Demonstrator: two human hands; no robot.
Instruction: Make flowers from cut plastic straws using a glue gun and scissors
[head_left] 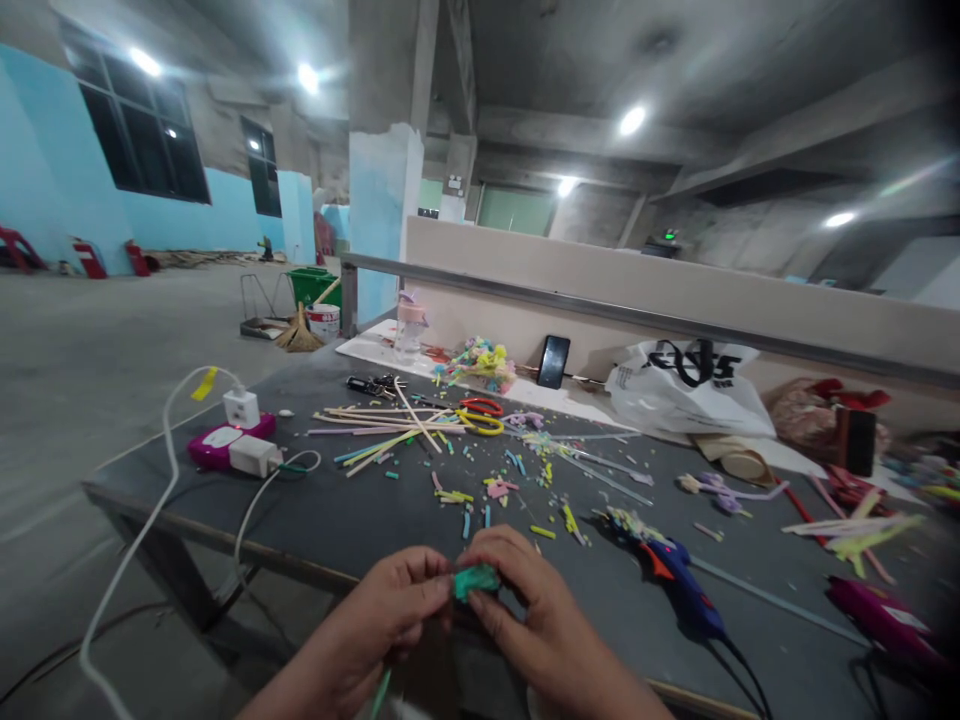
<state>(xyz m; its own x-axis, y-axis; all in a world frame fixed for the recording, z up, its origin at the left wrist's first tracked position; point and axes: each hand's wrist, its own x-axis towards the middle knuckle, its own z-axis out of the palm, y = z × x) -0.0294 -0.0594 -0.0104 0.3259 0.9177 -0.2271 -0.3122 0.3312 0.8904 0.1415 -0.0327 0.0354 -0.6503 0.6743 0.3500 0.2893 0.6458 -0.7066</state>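
A small green piece (475, 581) is between my two hands at the table's front edge. My left hand (409, 600) is closed, its thumb and finger pinching the left end of the piece. Fingers of my right hand (525, 595) wrap round its right side from above and below. Below my left hand hangs a thin green strip (381, 692); where its upper end goes is hidden. Short coloured bits (454, 496) lie scattered just beyond my hands. The blue glue gun (686, 585) rests to the right of my right hand.
Scissors (481, 425) and long pale strips (390, 425) lie mid-table. A power strip (225, 445) with white chargers and looping cables sits at the left. At the back stand a bottle (409, 330), a phone (553, 361) and a white bag (675, 385); another purple power strip (889, 615) is at the right.
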